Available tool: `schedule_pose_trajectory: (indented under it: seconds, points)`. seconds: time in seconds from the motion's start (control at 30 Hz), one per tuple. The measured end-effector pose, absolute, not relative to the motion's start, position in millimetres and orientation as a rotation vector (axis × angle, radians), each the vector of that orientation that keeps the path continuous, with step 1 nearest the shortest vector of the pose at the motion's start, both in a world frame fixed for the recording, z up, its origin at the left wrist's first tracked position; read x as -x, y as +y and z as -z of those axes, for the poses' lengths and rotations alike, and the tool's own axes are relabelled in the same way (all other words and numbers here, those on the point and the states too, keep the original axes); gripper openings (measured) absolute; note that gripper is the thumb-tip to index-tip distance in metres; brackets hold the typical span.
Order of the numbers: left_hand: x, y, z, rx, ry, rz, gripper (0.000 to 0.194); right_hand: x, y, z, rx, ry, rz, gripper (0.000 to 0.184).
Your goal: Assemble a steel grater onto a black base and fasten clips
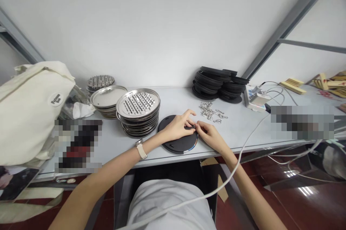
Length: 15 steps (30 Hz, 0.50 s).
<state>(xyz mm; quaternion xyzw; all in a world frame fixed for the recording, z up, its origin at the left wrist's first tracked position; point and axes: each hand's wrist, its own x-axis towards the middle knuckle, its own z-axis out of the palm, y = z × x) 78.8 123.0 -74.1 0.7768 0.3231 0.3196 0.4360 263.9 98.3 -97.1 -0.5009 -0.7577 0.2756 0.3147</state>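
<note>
Fingers: both hands, left (180, 127) and right (211, 135), bend at the edge of round matte-black disc (177, 143); grasp unclear, perhaps pinching.
Lower centre: smooth disc, flat.

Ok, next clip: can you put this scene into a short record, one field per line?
Left hand: left hand, over the black disc
Right hand: right hand, fingertips at the disc's right edge
Left wrist: watch with a pale strap
Left of disc: stack of round metal plates, grater-like plate on top
Beyond right hand: small metal clasps, loose; stacked black discs behind
Surface: grey table
Grip detail: too small to tell
</note>
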Motion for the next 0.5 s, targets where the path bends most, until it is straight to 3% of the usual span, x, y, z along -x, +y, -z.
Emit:
schedule_pose_trajectory:
  seconds: [0.5]
  points:
    - [-79.2,123.6,75.0,-1.940,0.816,-0.802,0.050,-264.9,98.9,98.5,1.318,-1.992,-0.745,0.033]
